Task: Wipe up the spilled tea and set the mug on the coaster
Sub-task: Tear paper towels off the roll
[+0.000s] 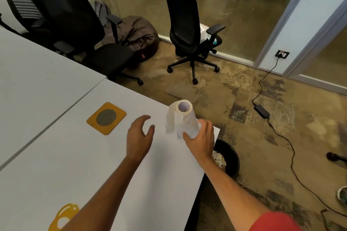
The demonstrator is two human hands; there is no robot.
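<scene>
The right hand [201,139] wraps the lower part of the upright paper towel roll [181,118] at the table [56,84] corner. The left hand [139,135] hovers spread open just left of the roll, touching nothing. The yellow coaster [106,118] lies farther left; amber spilled tea [64,214] pools nearer the person.
</scene>
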